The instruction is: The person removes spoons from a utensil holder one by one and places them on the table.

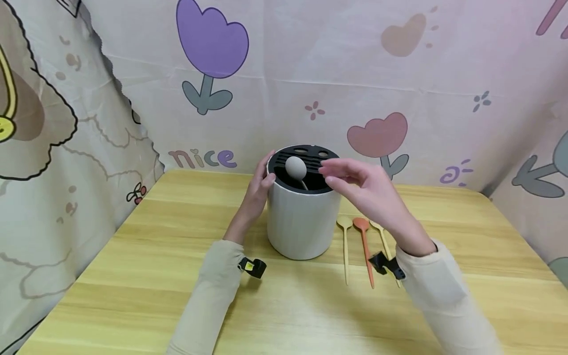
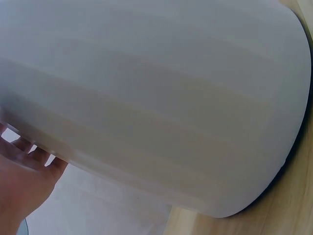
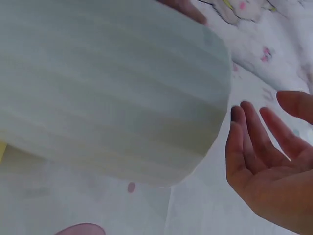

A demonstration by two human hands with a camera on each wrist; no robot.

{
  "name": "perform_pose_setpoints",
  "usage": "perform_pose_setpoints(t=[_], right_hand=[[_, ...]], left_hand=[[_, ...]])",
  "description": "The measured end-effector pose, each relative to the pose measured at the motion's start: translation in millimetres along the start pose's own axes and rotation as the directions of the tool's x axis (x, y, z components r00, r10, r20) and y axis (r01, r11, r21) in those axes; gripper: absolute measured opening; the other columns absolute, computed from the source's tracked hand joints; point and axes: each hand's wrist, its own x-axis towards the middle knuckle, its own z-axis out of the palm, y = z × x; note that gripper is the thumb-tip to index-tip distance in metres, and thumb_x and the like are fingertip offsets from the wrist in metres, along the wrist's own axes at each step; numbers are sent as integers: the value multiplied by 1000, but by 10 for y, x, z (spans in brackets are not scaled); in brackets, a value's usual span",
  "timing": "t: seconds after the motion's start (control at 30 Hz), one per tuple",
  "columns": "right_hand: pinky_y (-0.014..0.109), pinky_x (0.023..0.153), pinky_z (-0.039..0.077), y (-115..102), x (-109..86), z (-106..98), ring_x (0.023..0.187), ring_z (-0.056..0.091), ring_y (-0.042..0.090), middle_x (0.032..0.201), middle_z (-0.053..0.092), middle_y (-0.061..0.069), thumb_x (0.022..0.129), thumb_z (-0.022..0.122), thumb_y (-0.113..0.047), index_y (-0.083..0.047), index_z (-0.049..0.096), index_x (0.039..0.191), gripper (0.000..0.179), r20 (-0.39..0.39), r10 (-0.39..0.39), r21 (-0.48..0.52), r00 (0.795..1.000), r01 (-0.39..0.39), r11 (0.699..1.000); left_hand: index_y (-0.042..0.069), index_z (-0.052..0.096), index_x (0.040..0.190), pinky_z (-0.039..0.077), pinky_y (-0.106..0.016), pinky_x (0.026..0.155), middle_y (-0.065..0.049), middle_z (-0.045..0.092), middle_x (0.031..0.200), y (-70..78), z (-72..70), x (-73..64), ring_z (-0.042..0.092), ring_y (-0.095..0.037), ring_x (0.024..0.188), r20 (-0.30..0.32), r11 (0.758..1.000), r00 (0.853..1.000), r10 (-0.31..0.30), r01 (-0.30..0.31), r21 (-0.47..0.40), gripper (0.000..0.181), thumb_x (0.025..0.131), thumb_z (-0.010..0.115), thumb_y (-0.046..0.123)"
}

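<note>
A white ribbed utensil holder [image 1: 301,227] with a black slotted lid [image 1: 306,159] stands upright on the table. From its large front opening rises a pale rounded spoon head [image 1: 295,168]; most of its thin handle is hidden inside. My left hand [image 1: 256,190] rests against the holder's left side near the rim, thumb towards the front. In the left wrist view the fingers [image 2: 55,169] touch the wall, partly hidden. My right hand [image 1: 361,187] hovers by the right rim, fingers loosely bent. The right wrist view shows that hand [image 3: 269,166] holding nothing, beside the holder's top edge.
Right of the holder lie a pale yellow spoon [image 1: 345,246], an orange spoon [image 1: 366,246] and another yellow spoon [image 1: 385,241], partly covered by the right wrist's camera. A patterned cloth [image 1: 284,98] hangs behind the wooden table [image 1: 146,276].
</note>
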Motion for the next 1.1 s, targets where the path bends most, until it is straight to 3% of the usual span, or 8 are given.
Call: perform_pose_setpoints(t=[0.2, 0.43, 0.53, 0.77, 0.9, 1.1], right_hand=[[23, 83, 49, -11, 267, -62, 101, 64, 16, 114, 68, 10, 93, 62, -11, -1, 64, 123, 32, 69, 61, -49, 996, -58, 997], [23, 84, 49, 21, 479, -103, 106, 62, 16, 116, 68, 10, 94, 61, -13, -2, 63, 126, 33, 163, 166, -64, 973, -158, 985], [23, 81, 50, 44, 523, -77, 103, 63, 14, 115, 68, 11, 94, 62, -12, -2, 64, 125, 33, 166, 181, -49, 969, -175, 983], [24, 58, 51, 45, 583, -15, 80, 64, 8, 106, 71, 11, 92, 65, -12, 0, 66, 120, 31, 126, 227, 15, 966, -231, 973], [26, 55, 53, 25, 633, 18, 77, 64, 12, 102, 72, 10, 89, 69, -12, 1, 67, 118, 32, 127, 276, 66, 953, -285, 956], [27, 55, 54, -14, 706, 94, 81, 64, 18, 110, 70, 12, 86, 71, -9, -2, 67, 119, 34, 161, 311, 21, 936, -319, 948]], left_hand=[[5, 22, 153, 25, -46, 112, -17, 25, 154, 10, 19, 21, 28, -28, 138, 18, 1000, 1000, -26, 26, 5, 73, 87, 38, 34], [5, 22, 153, 24, -46, 113, -17, 24, 155, 14, 30, 26, 27, -28, 139, 21, 1000, 999, -28, 27, 8, 73, 87, 38, 35], [5, 22, 152, 24, -45, 113, -17, 25, 154, 7, 36, 35, 28, -28, 139, 24, 1000, 1000, -15, 15, 7, 73, 87, 38, 35], [4, 23, 152, 24, -44, 113, -18, 25, 154, -14, 30, 34, 28, -28, 138, 21, 1000, 1000, -8, 8, -4, 74, 87, 37, 35], [4, 23, 152, 23, -44, 113, -18, 25, 154, 2, 24, 24, 27, -27, 139, 14, 1000, 1000, -13, 13, -1, 74, 87, 37, 35], [4, 23, 152, 22, -46, 113, -18, 25, 154, 25, 7, -5, 26, -28, 139, -2, 1000, 1000, -27, 27, 14, 75, 86, 37, 37]])
